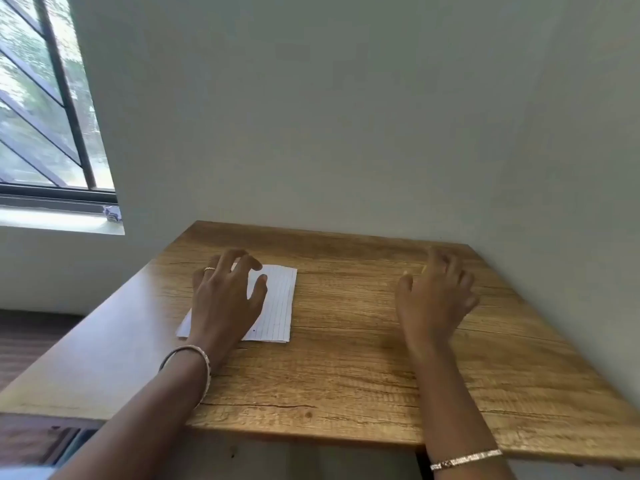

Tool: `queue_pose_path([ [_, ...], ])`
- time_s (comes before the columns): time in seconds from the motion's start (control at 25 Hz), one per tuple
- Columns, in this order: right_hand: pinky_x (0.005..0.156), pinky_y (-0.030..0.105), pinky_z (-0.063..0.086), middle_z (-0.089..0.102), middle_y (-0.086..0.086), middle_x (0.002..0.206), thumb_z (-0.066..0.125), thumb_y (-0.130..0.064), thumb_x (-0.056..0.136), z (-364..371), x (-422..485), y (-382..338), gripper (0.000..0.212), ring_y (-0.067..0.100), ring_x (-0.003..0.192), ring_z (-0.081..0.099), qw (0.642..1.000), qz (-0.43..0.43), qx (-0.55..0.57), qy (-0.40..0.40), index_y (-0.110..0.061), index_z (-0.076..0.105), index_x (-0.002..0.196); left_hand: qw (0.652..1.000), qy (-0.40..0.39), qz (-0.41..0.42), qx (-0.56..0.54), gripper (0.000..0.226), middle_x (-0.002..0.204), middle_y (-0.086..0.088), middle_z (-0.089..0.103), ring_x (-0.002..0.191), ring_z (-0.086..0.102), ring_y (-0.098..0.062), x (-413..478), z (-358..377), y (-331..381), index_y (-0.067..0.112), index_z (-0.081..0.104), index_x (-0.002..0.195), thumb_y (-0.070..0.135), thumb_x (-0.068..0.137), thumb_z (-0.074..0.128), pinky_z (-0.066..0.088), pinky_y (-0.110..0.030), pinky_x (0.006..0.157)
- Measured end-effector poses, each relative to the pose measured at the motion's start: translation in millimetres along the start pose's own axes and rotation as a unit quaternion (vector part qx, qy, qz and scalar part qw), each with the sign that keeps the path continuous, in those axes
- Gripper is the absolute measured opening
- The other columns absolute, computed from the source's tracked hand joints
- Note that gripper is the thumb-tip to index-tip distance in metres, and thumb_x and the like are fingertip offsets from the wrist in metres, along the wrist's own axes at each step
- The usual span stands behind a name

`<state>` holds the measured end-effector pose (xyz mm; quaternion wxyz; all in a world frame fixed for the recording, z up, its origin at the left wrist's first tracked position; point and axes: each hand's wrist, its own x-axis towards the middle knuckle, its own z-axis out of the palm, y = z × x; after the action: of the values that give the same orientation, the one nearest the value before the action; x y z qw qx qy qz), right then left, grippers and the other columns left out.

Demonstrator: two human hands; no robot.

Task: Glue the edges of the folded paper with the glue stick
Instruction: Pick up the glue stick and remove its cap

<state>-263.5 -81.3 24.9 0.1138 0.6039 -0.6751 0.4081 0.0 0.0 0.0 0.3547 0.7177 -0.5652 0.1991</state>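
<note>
1. mostly a bare wooden tabletop [346, 358], pushed against a plain pale wall [346, 116].
2. folded lined paper [278, 303] lies flat on the left-centre part of the table, its long edges running away from the camera, partly covered by the left hand.
3. left hand [225, 299] is palm down over the paper, fingers spread apart and curved; fingertips sit at the far end of the sheet and the thumb [259, 287] lies over it. gripping nothing (can't tell how firmly it touches).
4. gold ring [209, 269] on one left finger, thin bangle [194, 365] on the left wrist.
5. right hand [436, 296] is well apart from the paper, over the right side of the table, fingers loosely spread and a bit motion-blurred, empty; can't tell if it touches the wood.
6. beaded bracelet [465, 459] on the right wrist near the table's near edge.
7. window [45, 98] with dark diagonal bars at upper left, greenery outside, and a small blurred object [112, 213] on its sill.
</note>
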Motion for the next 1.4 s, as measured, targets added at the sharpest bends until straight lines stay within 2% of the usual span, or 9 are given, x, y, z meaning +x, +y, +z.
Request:
queue_pose_path([
  [0.08,0.097,0.051,0.044,0.061,0.014,0.132,0.060,-0.022,0.095,2.4,2.8,4.3,0.041,0.036,0.123,0.053,0.998,0.034,0.042,-0.043,-0.013,0.057,0.135,1.000,0.009,0.002,-0.007,0.014,0.120,-0.005,0.063,0.108,0.062,-0.032,2.1,-0.1,-0.7,0.016,0.069,0.099,0.025,0.088,0.071,0.044,-0.051,0.091],
  [0.24,0.079,0.032,0.047,0.072,0.012,0.108,0.063,-0.012,0.096,7.0,4.6,5.5,0.023,0.031,0.102,0.064,0.988,0.024,0.155,-0.001,-0.009,0.069,0.118,1.000,0.009,0.010,-0.012,0.014,0.119,-0.004,0.063,0.108,0.062,-0.030,0.8,0.5,-1.1,0.016,0.068,0.100,0.024,0.088,0.069,0.044,-0.050,0.091],
  [0.48,0.059,0.018,0.048,0.067,-0.004,0.077,0.069,-0.040,0.092,2.1,-12.8,-24.6,0.026,0.009,0.065,0.060,0.934,-0.098,0.341,-0.033,-0.015,0.069,0.097,0.994,0.002,0.089,-0.063,0.026,0.116,0.003,0.064,0.108,0.061,-0.021,5.9,-1.1,24.1,0.022,0.065,0.110,0.041,0.095,0.055,0.046,-0.042,0.089],
  [0.64,0.054,0.036,0.053,0.066,0.001,0.066,0.067,-0.047,0.091,8.3,-22.8,-33.9,0.034,0.018,0.057,0.063,0.902,-0.089,0.410,-0.097,-0.014,0.067,0.083,0.975,-0.082,0.173,-0.110,0.044,0.113,0.009,0.068,0.108,0.062,-0.015,10.5,5.9,59.9,0.024,0.061,0.117,0.059,0.095,0.045,0.043,-0.041,0.091],
  [0.76,0.052,0.031,0.055,0.071,0.002,0.069,0.067,-0.044,0.091,11.2,-27.9,-34.5,0.032,0.012,0.059,0.068,0.886,-0.093,0.435,-0.134,-0.012,0.068,0.087,0.964,-0.132,0.215,-0.089,0.050,0.099,0.008,0.070,0.095,0.062,-0.012,5.1,17.4,75.0,0.025,0.056,0.119,0.065,0.096,0.036,0.037,-0.033,0.090],
  [1.0,0.046,0.032,0.046,0.060,-0.004,0.059,0.047,-0.061,0.096,20.1,-27.7,-38.4,0.050,0.011,0.051,0.057,0.916,-0.150,0.354,-0.112,-0.017,0.062,0.078,0.958,-0.145,0.212,-0.124,0.039,0.088,0.005,0.068,0.073,0.061,-0.014,-0.1,23.3,74.9,0.021,0.048,0.123,0.049,0.104,0.027,0.039,-0.031,0.086],
  [1.2,0.044,0.013,0.022,0.035,-0.016,0.037,0.042,-0.050,0.100,15.8,-29.1,-38.1,0.049,0.007,0.037,0.042,0.928,-0.172,0.325,-0.054,-0.033,0.045,0.054,0.965,-0.097,0.189,-0.151,0.045,0.058,0.005,0.057,0.050,0.049,-0.012,-6.5,13.2,77.5,0.019,0.058,0.087,0.053,0.100,0.032,0.025,-0.018,0.052],
  [1.32,0.041,0.027,0.027,0.034,-0.013,0.039,0.047,-0.043,0.101,11.6,-27.4,-42.4,0.053,0.007,0.037,0.033,0.912,-0.150,0.381,-0.036,-0.027,0.043,0.050,0.956,-0.092,0.160,-0.228,0.046,0.050,0.003,0.051,0.045,0.049,-0.016,-4.9,7.6,76.4,0.025,0.056,0.070,0.055,0.099,0.036,0.034,-0.031,0.046],
  [1.4,0.044,0.030,0.030,0.040,0.001,0.043,0.051,-0.040,0.102,7.0,-18.5,-37.0,0.056,0.011,0.040,0.035,0.892,-0.061,0.448,-0.022,-0.016,0.047,0.052,0.946,-0.096,0.138,-0.277,0.044,0.051,0.001,0.054,0.048,0.053,-0.017,-3.2,5.6,69.8,0.036,0.053,0.065,0.056,0.100,0.034,0.041,-0.040,0.050],
])
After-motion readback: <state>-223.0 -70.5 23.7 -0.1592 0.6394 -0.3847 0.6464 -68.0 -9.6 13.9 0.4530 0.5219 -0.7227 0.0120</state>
